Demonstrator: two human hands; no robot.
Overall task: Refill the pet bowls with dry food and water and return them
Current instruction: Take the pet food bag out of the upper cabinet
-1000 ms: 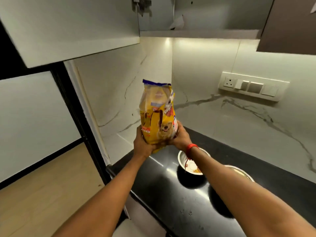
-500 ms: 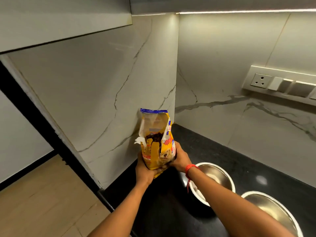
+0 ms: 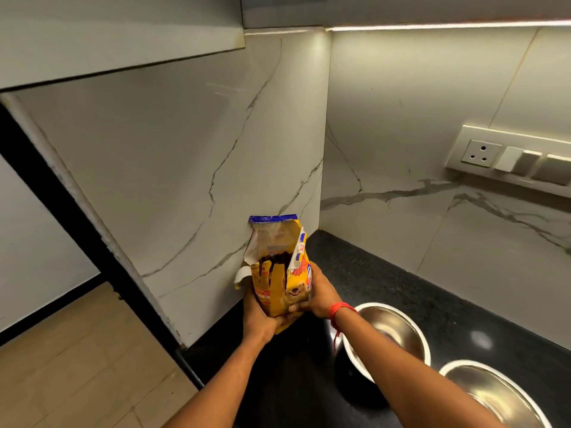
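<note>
A yellow dog-food bag [image 3: 273,267] with a blue top strip stands upright near the left marble wall, its top torn open and dark kibble showing inside. My left hand [image 3: 261,316] grips its lower left side and my right hand [image 3: 318,295], with a red thread at the wrist, grips its lower right side. Two steel bowls sit on the black counter [image 3: 401,288] to the right: the nearer-to-bag bowl [image 3: 398,329], partly behind my right forearm, and a second bowl [image 3: 494,393] at the bottom right. I cannot see what is inside either bowl.
Marble walls meet in a corner behind the bag. A socket and switch panel [image 3: 509,159] is on the right wall. A cabinet underside [image 3: 117,35] hangs above left. Wooden floor [image 3: 77,366] lies beyond the counter's left edge.
Both hands have lowered the bag from up in the air toward the counter's left corner. The camera has tilted down and moved closer.
</note>
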